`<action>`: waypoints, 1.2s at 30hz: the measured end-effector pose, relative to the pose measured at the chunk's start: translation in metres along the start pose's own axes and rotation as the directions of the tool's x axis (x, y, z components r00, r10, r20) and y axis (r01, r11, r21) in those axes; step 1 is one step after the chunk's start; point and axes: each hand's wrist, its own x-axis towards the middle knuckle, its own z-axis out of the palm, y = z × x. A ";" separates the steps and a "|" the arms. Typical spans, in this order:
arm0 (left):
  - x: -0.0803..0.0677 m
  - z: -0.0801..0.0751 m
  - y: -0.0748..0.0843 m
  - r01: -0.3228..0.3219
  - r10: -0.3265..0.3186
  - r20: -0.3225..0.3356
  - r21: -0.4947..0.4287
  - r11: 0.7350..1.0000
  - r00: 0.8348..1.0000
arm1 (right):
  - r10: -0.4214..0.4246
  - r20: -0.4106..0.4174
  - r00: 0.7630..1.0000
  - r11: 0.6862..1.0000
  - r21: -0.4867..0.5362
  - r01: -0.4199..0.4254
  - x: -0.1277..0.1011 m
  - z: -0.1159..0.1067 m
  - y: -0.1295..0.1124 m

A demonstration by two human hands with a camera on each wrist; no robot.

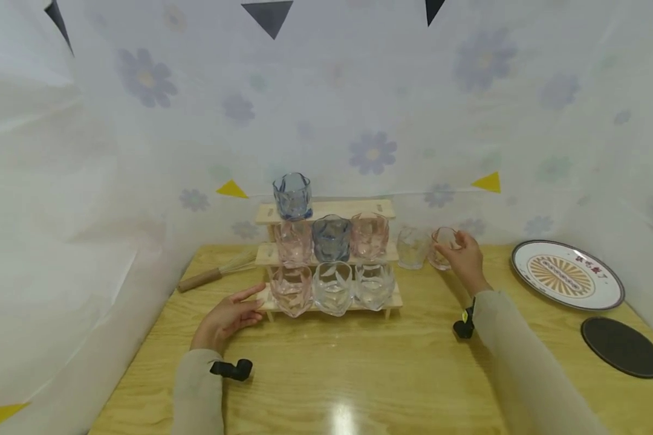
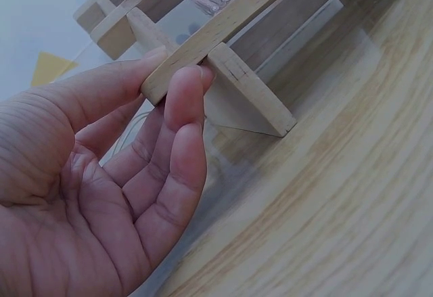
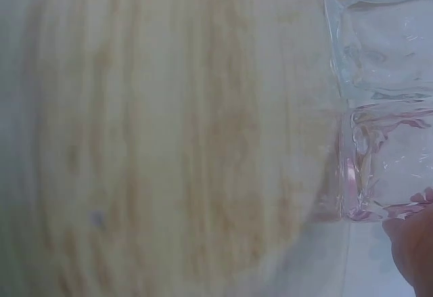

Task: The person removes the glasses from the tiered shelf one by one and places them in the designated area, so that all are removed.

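Note:
A three-tier wooden rack point(image 1: 326, 209) stands on the table with faceted glasses on every tier. My left hand point(image 1: 233, 315) pinches the left end of its lowest board point(image 2: 186, 59), thumb on top and fingertips beneath. On that tier are a pink glass point(image 1: 291, 291) and two clear ones. The middle tier bears a blue glass point(image 1: 332, 239) between two pink ones; another blue glass point(image 1: 292, 197) sits at the left of the top tier. Right of the rack, my right hand point(image 1: 464, 258) grips a pink-tinted glass point(image 3: 392, 162), beside a clear glass point(image 3: 387, 48).
A whisk point(image 1: 209, 277) with a wooden handle lies left of the rack. On the right are a patterned plate point(image 1: 604, 296) and a dark round mat point(image 1: 623, 347). A flower-printed white curtain point(image 1: 315, 90) hangs behind the table.

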 end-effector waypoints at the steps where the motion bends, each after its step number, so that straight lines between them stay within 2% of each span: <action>1: 0.000 0.001 -0.001 0.001 -0.001 0.003 0.000 1.000 1.000 | 0.001 -0.002 1.000 1.000 0.008 -0.001 -0.002 0.000 0.001; 10: 0.001 0.004 -0.004 0.004 -0.004 0.017 0.010 1.000 1.000 | -0.021 0.006 1.000 1.000 0.013 0.021 -0.009 -0.005 0.008; 22: 0.001 0.003 -0.003 0.014 -0.014 -0.024 -0.004 1.000 1.000 | -0.046 0.024 0.999 0.999 -0.026 0.046 -0.005 -0.015 0.003; 28: 0.000 0.003 -0.003 0.009 -0.009 -0.021 0.006 1.000 1.000 | -0.082 0.005 0.997 0.993 -0.083 0.083 -0.001 -0.027 -0.015; 36: -0.001 0.002 -0.002 0.009 -0.009 -0.028 -0.010 1.000 1.000 | -0.151 0.023 0.988 0.985 -0.080 0.153 0.003 -0.037 -0.046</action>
